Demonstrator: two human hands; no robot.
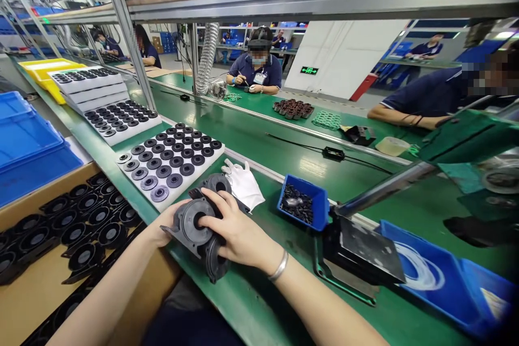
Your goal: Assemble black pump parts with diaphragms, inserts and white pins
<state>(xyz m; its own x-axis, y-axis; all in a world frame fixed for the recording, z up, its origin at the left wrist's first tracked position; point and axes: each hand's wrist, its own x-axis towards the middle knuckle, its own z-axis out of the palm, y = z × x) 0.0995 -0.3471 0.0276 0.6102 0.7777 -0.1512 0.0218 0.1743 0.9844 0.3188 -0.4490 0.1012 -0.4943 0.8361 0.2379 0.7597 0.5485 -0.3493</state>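
Several black round plastic housings [193,225] are bunched together in front of me over the bench edge. My left hand [168,223] is closed around their left side, its fingertips mostly hidden behind them. From the right, my right hand [239,230] grips the same bunch, with a finger at the centre hole of one housing and the others spread over the neighbouring ones. Just beyond the housings lies a white glove [244,184]. A white foam tray [184,183] bearing rows of black flanged discs [176,161] is at their upper left.
Left, a cardboard box [36,294] holds more black housings, near blue bins [32,146]. On the right are a blue bin of small black parts [304,203], a black-topped fixture [365,248] and a slanted metal bar [385,189]. A co-worker [257,67] sits across the green bench.
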